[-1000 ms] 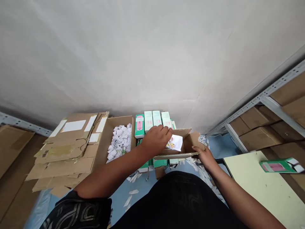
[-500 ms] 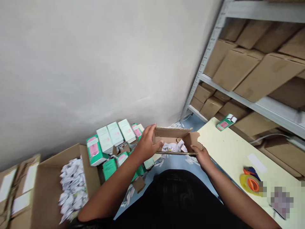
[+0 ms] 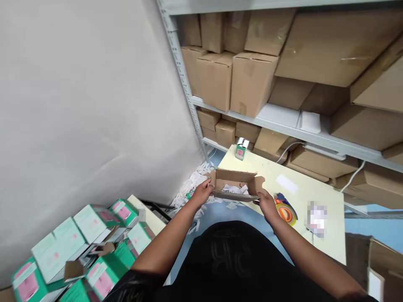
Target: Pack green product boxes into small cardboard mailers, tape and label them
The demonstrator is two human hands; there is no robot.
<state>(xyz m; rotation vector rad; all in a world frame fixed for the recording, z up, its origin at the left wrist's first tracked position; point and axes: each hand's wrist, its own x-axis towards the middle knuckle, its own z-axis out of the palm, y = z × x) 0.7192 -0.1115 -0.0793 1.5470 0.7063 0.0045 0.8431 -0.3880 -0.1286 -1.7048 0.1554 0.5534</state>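
An open cardboard box (image 3: 234, 175) is held up in front of me between both hands. Crumpled white paper (image 3: 234, 190) lies inside it. My left hand (image 3: 203, 192) grips the box's left end, fingers closed on its wall. At the right end, my right hand (image 3: 266, 203) pinches the wall near a raised flap (image 3: 260, 183). The box hangs over the near left edge of a pale yellow table (image 3: 302, 197). On that table, close to my right hand, are a yellow tape roll (image 3: 291, 214) and a dark blue and orange tool (image 3: 280, 197).
Green and white cartons (image 3: 107, 272) are piled at the lower left. A small green carton (image 3: 241, 149) stands at the table's far corner. Metal shelving (image 3: 226, 113) full of cardboard boxes rises behind. Paper scraps (image 3: 192, 180) litter the blue floor (image 3: 210, 214) by the wall.
My view has turned right, bringing the table and shelving toward the middle. The box, still in both hands, has moved from above the floor to the table's edge.
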